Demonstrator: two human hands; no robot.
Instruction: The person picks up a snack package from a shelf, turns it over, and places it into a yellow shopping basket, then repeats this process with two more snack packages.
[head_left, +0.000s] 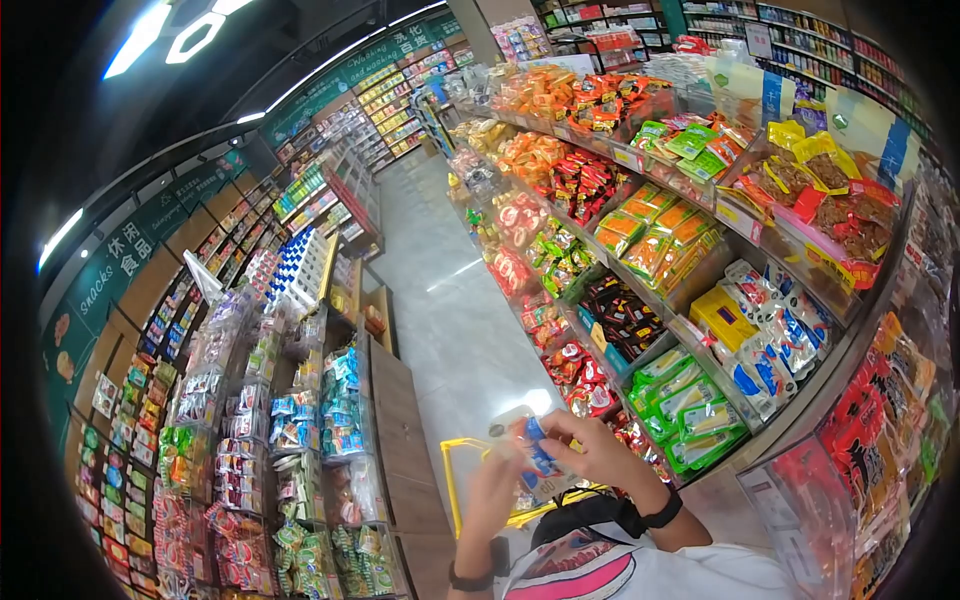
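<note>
A small blue and white packet point(541, 462) is held up in front of my chest, between both hands. My right hand point(592, 452) pinches its upper right side with bent fingers. My left hand point(492, 482), smeared by motion, closes on its left edge. Print on the packet is too blurred to read. Each wrist wears a dark band. Just beyond and below the hands is a yellow-framed shopping cart point(452, 475), with a black item point(572, 518) near my body.
On the right, a tiered display holds green snack packs point(685, 412), blue and white packets point(765, 335) and red bagged snacks point(592, 185). On the left stand shelves with clear bins point(345, 400) of wrapped snacks. A grey-floored aisle point(430, 270) runs ahead between them.
</note>
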